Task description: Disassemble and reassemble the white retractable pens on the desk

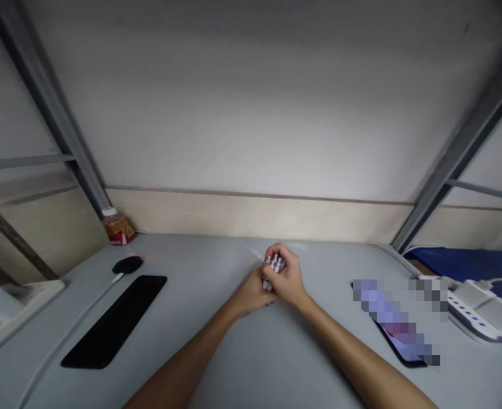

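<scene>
Close together above the middle of the grey desk [251, 363], my two hands are wrapped around a small shiny silvery object [276, 262] with a bumpy, many-pieced surface. My left hand [254, 288] grips it low on the left side. On the right, my right hand [288, 272] curls its fingers over the back and top, with the thumb across the near side. Only the part between the fingers shows, so its exact kind cannot be made out.
A dark phone [404, 346] with a blurred-out screen lies at right, near a white power strip [468, 312]. At left are a long black pad [116, 324], a black mouse [127, 264] with a white cable [69, 329], and a bottle [119, 228] by the wall. Another power strip [41, 292] stands further left.
</scene>
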`<move>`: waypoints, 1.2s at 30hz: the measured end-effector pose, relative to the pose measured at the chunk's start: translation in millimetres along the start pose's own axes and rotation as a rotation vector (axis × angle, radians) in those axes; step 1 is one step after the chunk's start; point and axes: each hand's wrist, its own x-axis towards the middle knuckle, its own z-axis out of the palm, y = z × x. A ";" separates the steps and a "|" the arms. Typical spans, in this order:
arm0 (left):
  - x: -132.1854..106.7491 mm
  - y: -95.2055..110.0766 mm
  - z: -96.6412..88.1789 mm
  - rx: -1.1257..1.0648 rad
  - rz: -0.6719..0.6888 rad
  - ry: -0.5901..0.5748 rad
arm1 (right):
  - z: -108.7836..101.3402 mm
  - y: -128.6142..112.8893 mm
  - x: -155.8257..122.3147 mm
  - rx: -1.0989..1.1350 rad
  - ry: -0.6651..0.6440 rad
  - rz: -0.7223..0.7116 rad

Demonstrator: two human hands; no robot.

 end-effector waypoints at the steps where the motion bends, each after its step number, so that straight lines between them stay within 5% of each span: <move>1: -0.1 -1.5 0.4 -0.016 -0.006 -0.003 | -0.1 0.8 -0.1 0.000 0.003 0.012; 9: -3.1 -22.3 -1.8 -0.018 -0.169 0.000 | -12.8 8.4 -1.8 -0.069 -0.007 0.062; 22: -7.6 -6.8 -12.4 0.135 -0.204 -0.039 | -15.5 58.2 -8.9 -0.013 -0.137 0.334; 30: -9.8 -0.5 -24.5 -0.031 -0.306 -0.174 | -18.6 53.7 -9.5 0.157 -0.363 0.337; 36: -10.0 -1.1 -22.7 -0.138 -0.242 -0.165 | -11.9 47.8 -14.3 0.187 -0.335 0.302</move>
